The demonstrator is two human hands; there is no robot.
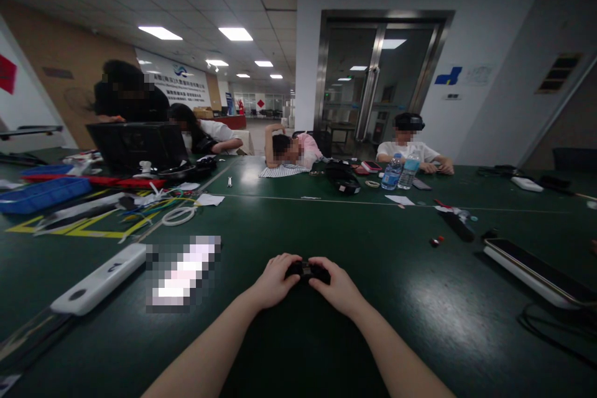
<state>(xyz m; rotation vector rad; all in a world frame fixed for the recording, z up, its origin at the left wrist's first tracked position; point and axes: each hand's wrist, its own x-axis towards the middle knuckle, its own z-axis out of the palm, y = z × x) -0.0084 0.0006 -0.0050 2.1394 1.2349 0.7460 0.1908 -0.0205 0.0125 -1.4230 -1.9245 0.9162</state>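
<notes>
Both of my hands hold a small black game controller (306, 270) just above the dark green tabletop. My left hand (274, 281) wraps around its left end, and my right hand (339, 287) closes around its right end. The thumbs lie along the upper side, near the middle. Its two ends are mostly hidden by my fingers, so buttons are too small and dark to make out. Left of my hands lies a phone-shaped thing with a bright, blurred-out screen (186, 273).
A white power strip (102, 280) lies at the left, below tangled cables (144, 208) and a blue tray (46, 194). Two water bottles (392, 173) stand ahead right. A phone on a white box (536, 270) lies at the right. Several people sit or stand across the table.
</notes>
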